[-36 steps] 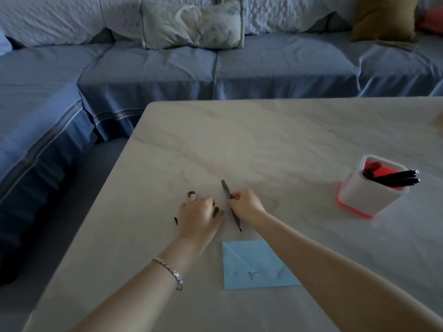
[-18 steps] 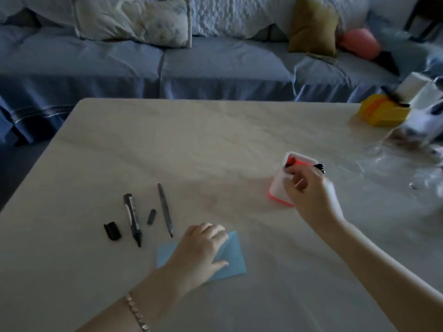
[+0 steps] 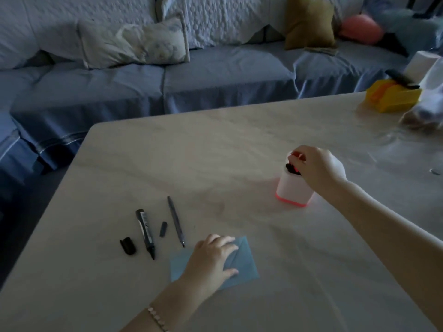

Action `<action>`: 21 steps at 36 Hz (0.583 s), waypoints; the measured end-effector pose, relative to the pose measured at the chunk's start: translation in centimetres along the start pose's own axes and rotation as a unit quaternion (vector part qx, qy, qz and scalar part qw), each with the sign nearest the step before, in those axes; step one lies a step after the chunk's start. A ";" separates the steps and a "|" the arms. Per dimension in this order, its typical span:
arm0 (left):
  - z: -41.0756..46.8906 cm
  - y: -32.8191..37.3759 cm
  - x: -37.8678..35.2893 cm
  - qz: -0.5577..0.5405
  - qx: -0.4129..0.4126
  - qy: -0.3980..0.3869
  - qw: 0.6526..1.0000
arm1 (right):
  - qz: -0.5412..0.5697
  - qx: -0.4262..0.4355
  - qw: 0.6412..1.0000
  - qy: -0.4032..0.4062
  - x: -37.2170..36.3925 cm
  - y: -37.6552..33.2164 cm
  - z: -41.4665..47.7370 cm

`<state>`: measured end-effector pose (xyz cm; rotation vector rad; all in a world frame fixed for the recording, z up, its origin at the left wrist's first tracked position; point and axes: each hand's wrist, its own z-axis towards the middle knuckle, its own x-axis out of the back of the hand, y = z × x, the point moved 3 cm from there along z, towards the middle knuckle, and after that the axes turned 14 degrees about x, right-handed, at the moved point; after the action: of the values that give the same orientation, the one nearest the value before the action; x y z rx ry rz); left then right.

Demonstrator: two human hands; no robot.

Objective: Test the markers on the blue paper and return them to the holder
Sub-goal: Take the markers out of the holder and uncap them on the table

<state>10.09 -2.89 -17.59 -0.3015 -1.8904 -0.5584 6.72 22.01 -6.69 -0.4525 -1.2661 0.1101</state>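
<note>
My left hand [image 3: 213, 258] lies flat, fingers spread, on the blue paper [image 3: 242, 262] near the table's front. Left of the paper lie an uncapped thick black marker [image 3: 145, 232], its black cap [image 3: 128, 245], a thin uncapped pen [image 3: 175, 220] and a small dark cap [image 3: 163, 228]. My right hand [image 3: 316, 167] hovers over the mouth of the white holder with a red base [image 3: 292, 190], fingers curled around the dark markers [image 3: 291, 168] standing in it. The hand hides most of the holder's opening.
The pale marble table [image 3: 215, 152] has its left edge and far corner in view. A yellow box [image 3: 393, 97] with a dark object on it, a white roll and clear wrapping sit at the far right. A blue-covered sofa with cushions [image 3: 134, 41] runs behind.
My hands left the pens lying on the table. The left hand moved onto the blue paper; the right reached to the holder and now sits over its top. The view swung right.
</note>
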 end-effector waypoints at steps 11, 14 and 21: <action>-0.5 0.0 3.5 -0.321 0.066 0.100 0.940 | 0.147 0.281 0.928 0.195 2.2 -5.1 -8.0; -1.0 0.6 5.1 -0.534 0.114 -0.053 0.836 | 0.153 0.351 0.914 0.132 -1.1 -6.5 -10.1; -3.1 -0.6 6.0 -0.708 0.187 -0.096 0.674 | 0.136 0.434 0.888 0.064 -6.7 -10.3 -13.0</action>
<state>10.08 -5.31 -11.27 1.6030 -2.0806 -1.0989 15.12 6.98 -11.66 0.1487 -0.8960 0.8370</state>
